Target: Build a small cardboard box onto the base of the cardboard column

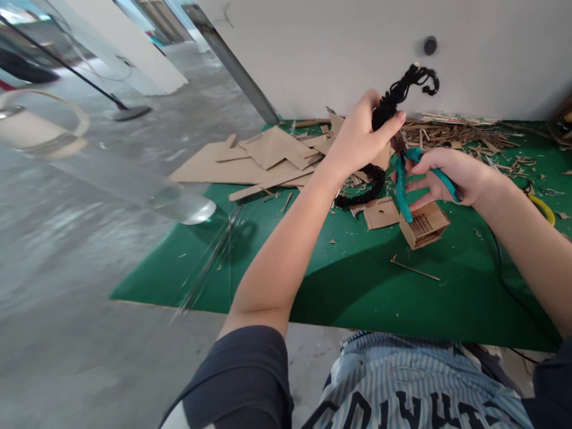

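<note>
In my left hand is a black yarn-wrapped piece, its curled, looped end sticking out at the upper right. My right hand has hold of teal-handled pliers, whose handles are spread apart. The jaws point up at the black piece just below my left fingers; whether they grip it I cannot tell. Below my left wrist a curved black fuzzy strand hangs or lies over the cardboard. Under the pliers stands a small open cardboard box, with a printed cardboard flap beside it.
The green tabletop carries cardboard sheets and a heap of thin brown strips along the white wall. A thin stick lies near the front. At left, a transparent blurred object overhangs the table edge. A yellow-handled tool lies at right.
</note>
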Motion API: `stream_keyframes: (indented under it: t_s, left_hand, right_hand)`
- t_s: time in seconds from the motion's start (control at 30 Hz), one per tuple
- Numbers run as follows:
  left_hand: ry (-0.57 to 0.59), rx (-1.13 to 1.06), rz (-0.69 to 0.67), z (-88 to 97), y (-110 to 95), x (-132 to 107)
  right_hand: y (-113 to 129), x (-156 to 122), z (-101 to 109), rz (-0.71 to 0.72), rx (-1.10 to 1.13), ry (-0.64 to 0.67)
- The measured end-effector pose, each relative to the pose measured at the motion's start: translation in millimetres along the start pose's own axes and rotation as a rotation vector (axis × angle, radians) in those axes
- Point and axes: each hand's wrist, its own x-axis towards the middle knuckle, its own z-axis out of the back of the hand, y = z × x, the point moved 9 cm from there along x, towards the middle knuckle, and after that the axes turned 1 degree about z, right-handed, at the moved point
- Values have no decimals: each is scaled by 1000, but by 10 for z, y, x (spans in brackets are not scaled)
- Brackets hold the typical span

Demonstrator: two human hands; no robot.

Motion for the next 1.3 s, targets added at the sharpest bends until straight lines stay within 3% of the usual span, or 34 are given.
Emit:
stream_keyframes:
  t_s: [0.17, 0.5, 0.97, 1.3]
  left_hand:
    - [22, 11, 18, -8, 41, 11]
    - [177, -70, 93, -184, 82, -49]
    - [130, -394, 194, -198, 122, -67]
    - [86, -439, 314, -221, 272, -74]
  right_hand:
    - [4, -4, -21, 17, 16, 13]
    - [53, 21, 42, 56, 27, -28]
    - [135, 98, 185, 266, -64, -208]
    - [95, 178, 349, 263, -123, -322]
